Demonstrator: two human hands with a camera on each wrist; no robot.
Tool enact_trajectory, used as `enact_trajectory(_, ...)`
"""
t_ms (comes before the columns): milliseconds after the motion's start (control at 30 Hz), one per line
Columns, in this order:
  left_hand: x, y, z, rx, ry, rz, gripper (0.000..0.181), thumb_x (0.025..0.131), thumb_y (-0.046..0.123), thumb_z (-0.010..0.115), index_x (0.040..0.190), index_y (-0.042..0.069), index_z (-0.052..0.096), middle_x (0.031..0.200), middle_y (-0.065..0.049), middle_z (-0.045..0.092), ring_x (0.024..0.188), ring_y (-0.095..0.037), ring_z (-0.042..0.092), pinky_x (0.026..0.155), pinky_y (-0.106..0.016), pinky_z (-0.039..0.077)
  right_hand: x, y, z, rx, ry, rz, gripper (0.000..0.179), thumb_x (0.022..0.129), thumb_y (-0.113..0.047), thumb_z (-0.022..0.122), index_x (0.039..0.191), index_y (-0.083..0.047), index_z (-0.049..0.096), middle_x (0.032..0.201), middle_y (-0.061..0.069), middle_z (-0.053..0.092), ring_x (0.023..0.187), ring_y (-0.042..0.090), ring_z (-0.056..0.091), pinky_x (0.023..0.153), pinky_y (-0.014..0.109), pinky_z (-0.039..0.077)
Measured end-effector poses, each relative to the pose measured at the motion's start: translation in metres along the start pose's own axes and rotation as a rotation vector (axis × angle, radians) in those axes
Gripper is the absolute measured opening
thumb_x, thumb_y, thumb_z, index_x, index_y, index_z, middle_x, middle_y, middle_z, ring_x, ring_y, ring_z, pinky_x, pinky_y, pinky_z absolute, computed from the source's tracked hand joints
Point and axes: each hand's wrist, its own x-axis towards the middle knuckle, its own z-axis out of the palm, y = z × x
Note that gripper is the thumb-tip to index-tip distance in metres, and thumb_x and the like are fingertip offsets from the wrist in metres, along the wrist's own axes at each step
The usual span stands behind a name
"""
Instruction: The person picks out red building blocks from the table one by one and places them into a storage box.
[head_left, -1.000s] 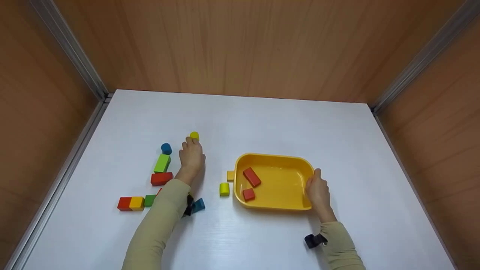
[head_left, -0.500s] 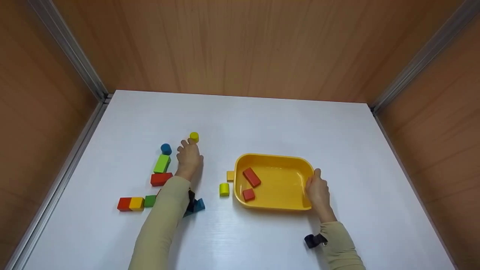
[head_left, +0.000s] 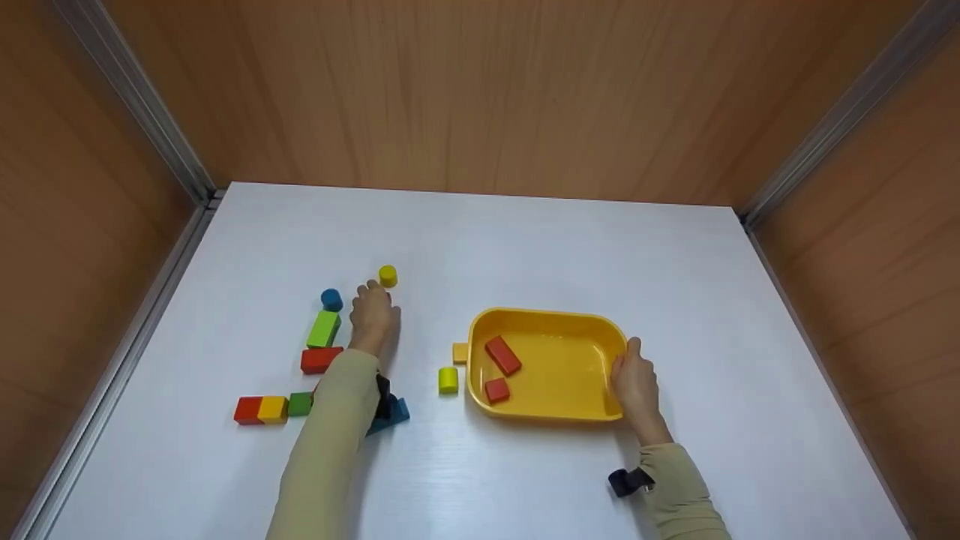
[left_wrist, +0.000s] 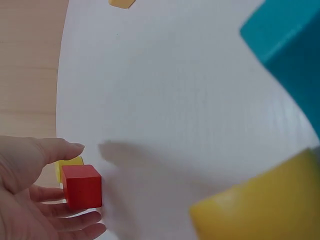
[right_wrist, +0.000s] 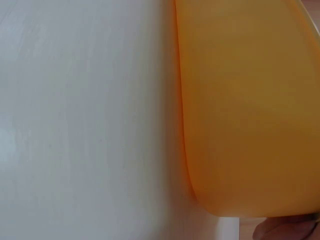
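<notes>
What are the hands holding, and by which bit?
The right hand holds the yellow tray by its right end. The left hand is open by the red cube, gripping nothing.

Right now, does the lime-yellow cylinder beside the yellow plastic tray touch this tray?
Apart. In the head view, a strip of white table shows between the lime-yellow cylinder and the yellow plastic tray.

Wood-grained walls (head_left: pixel 480 90) are enclosing a white counter (head_left: pixel 562 247) at back and sides; grey metal posts (head_left: pixel 133 94) are lining the corners, and light is glossing its top.
</notes>
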Motion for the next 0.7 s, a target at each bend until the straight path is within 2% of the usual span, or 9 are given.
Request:
enact_trajectory(167, 0.0038, -0.0005, 0.0014, 0.001, 0.043, -0.004, 0.043, 0.086, 0.008, 0.054, 0.121, -0.011, 0.036, 0.108, -0.024, 0.045, 0.099, -0.035, 0.048, 0.088, -0.043, 0.041, 0.0006, -0.0002, 0.0008, 0.013, -0.009, 0.015, 0.013, 0.091, -0.008, 0.039, 0.101, -0.001, 0.034, 0.063, 0.011, 0.047, 0.048, 0.021, 0.044, 0.039, 0.028, 0.034)
enact_trajectory(333, 0.0052, -0.0021, 0.0022, -0.007, 0.077, -0.009, 0.038, 0.089, 0.006, 0.049, 0.121, -0.011, 0.037, 0.108, -0.024, 0.047, 0.097, -0.034, 0.049, 0.088, -0.042, 0.041, 0.0005, -0.0001, 0.0017, 0.004, 0.026, -0.016, 0.013, 0.09, -0.007, 0.04, 0.1, 0.001, 0.035, 0.061, 0.012, 0.047, 0.047, 0.022, 0.044, 0.038, 0.03, 0.035)
enact_trajectory(533, 0.0043, -0.0054, 0.0034, -0.062, 0.081, -0.008, 0.039, 0.092, 0.005, 0.042, 0.127, -0.009, 0.033, 0.111, -0.023, 0.046, 0.097, -0.031, 0.049, 0.092, -0.039, 0.038, 0.0001, -0.0011, 0.0016, 0.015, 0.02, -0.029, 0.012, 0.091, -0.007, 0.04, 0.099, 0.0, 0.035, 0.061, 0.012, 0.048, 0.046, 0.021, 0.045, 0.037, 0.028, 0.036)
enact_trajectory(700, 0.0032, -0.0066, 0.0029, -0.066, 0.1, 0.007, 0.038, 0.09, 0.002, 0.045, 0.124, -0.011, 0.036, 0.108, -0.024, 0.048, 0.096, -0.032, 0.05, 0.091, -0.038, 0.039, 0.0005, -0.0024, 0.0009, 0.025, -0.012, -0.007, 0.012, 0.091, -0.008, 0.038, 0.1, -0.001, 0.034, 0.062, 0.012, 0.048, 0.047, 0.021, 0.045, 0.038, 0.028, 0.036)
